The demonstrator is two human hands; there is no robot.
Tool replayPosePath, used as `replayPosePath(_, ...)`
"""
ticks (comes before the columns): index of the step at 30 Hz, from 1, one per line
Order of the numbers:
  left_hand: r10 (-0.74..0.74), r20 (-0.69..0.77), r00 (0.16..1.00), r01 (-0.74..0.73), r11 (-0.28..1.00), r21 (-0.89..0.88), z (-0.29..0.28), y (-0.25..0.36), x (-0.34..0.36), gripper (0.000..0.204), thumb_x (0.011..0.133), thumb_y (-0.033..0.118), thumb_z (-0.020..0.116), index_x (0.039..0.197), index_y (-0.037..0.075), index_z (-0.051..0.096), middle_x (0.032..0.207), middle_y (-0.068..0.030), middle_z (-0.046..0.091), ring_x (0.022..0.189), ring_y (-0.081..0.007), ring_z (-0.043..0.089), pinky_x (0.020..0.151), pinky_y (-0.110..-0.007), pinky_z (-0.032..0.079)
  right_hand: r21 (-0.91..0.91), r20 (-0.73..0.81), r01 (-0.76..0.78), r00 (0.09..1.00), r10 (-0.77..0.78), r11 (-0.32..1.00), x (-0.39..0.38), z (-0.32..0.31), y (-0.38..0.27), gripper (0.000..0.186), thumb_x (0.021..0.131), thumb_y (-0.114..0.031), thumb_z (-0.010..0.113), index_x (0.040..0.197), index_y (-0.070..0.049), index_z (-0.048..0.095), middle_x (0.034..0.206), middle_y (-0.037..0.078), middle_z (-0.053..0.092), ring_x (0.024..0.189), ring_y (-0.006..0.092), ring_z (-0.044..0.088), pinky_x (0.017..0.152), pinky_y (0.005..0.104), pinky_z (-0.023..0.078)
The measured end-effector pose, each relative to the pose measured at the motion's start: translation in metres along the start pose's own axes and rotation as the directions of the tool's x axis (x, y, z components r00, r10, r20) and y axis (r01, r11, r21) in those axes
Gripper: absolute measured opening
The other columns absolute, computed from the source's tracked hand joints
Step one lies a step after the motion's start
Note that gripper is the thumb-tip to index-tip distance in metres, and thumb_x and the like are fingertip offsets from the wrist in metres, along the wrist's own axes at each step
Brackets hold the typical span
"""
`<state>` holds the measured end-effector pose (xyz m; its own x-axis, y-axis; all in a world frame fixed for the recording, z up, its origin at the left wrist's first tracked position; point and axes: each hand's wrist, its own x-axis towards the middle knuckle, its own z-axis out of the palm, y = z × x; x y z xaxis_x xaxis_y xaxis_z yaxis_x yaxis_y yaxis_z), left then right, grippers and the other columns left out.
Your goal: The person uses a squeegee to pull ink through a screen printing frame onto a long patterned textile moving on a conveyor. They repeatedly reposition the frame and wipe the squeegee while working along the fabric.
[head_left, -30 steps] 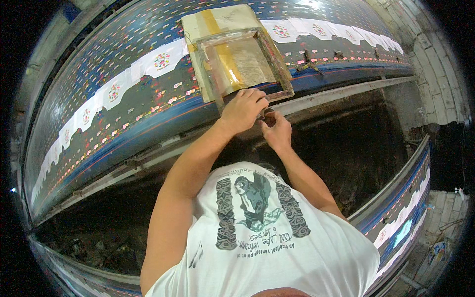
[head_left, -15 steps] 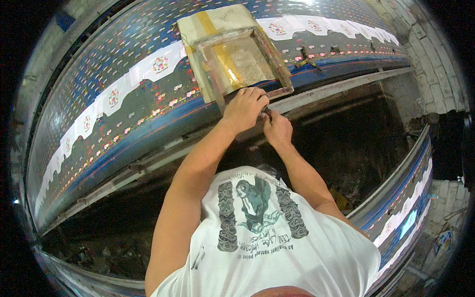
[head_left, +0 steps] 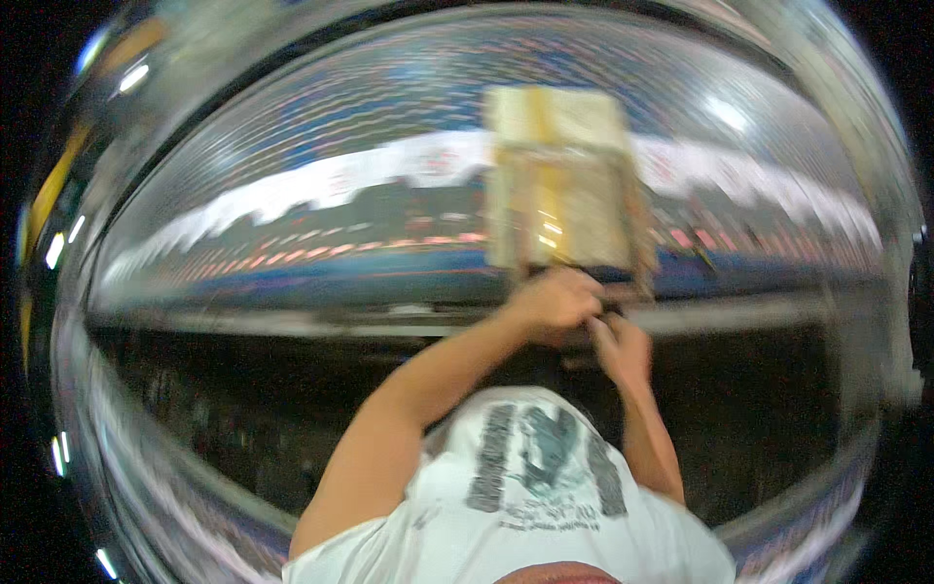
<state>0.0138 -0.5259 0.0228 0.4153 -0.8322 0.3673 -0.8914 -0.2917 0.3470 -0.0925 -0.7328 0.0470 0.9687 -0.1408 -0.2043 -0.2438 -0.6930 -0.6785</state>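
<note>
My left hand [head_left: 559, 304] is closed at the near edge of a worn wooden frame [head_left: 642, 238], its fingers curled. Close beside it on the right, my right hand [head_left: 625, 346] is closed too, thumb and fingers pinched together. Something small and dark shows between the two hands, too blurred to name. The frame lies on a pale flat board [head_left: 598, 112] with a yellow tape strip [head_left: 541, 122] down it. Both rest on a long printing table [head_left: 389, 263] with a blue and grey patterned top.
White fabric pieces [head_left: 336, 185] with small coloured prints lie in a row along the table, on both sides of the board. A pale rail [head_left: 739, 313] follows the table's near edge. A dark aisle [head_left: 243, 409] lies on my side of it.
My view has swung, so the table runs more level and the frame and hands appear farther right and lower. The picture is now smeared. Both hands keep their places at the frame's near edge.
</note>
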Motion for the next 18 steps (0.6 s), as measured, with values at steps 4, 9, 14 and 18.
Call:
replayPosePath(4,0.118,-0.019,0.993,-0.114,0.984,0.137,0.009,0.001,0.008,0.040,0.077,0.027,0.086,0.109,0.009,0.070,0.128,-0.0144,0.073,0.124,-0.0403,0.070,0.104,-0.053,0.057,-0.091,-0.450,0.308,0.835,-0.315,0.947,0.029,-0.039,0.074,0.024,0.109,-0.022,0.076,0.102,0.002,0.078,0.096,0.020,0.079,0.082,0.0305,0.070,0.081,0.0457,0.057)
replayPosePath(9,0.101,0.071,0.992,-0.118,0.943,0.311,0.026,-0.035,0.017,0.046,0.069,0.028,0.087,0.106,0.011,0.067,0.119,-0.0115,0.069,0.120,-0.0365,0.069,0.102,-0.051,0.055,-0.406,-0.414,0.269,0.798,-0.438,0.873,0.134,-0.095,0.161,0.032,0.103,-0.021,0.078,0.130,-0.004,0.077,0.118,0.024,0.079,0.112,0.0422,0.075,0.095,0.0516,0.060)
replayPosePath(14,0.066,-0.044,0.997,-0.051,0.957,0.285,0.049,-0.017,0.006,0.064,0.059,0.034,0.089,0.113,0.011,0.065,0.124,-0.0148,0.069,0.119,-0.0408,0.068,0.101,-0.053,0.055,-0.673,-0.291,0.039,0.904,-0.313,0.739,0.187,-0.128,0.163,0.059,0.096,-0.008,0.076,0.155,-0.014,0.068,0.148,0.024,0.066,0.131,0.0487,0.065,0.103,0.0536,0.058)
replayPosePath(18,0.032,-0.052,0.998,-0.018,0.967,0.253,0.037,-0.007,0.009,0.060,0.061,0.031,0.089,0.111,0.012,0.064,0.117,-0.0137,0.067,0.113,-0.0396,0.067,0.097,-0.055,0.055,-0.774,-0.159,0.116,0.916,-0.368,0.623,0.204,-0.131,0.166,0.072,0.089,0.005,0.068,0.157,-0.018,0.068,0.146,0.028,0.065,0.133,0.0484,0.065,0.107,0.0548,0.058)
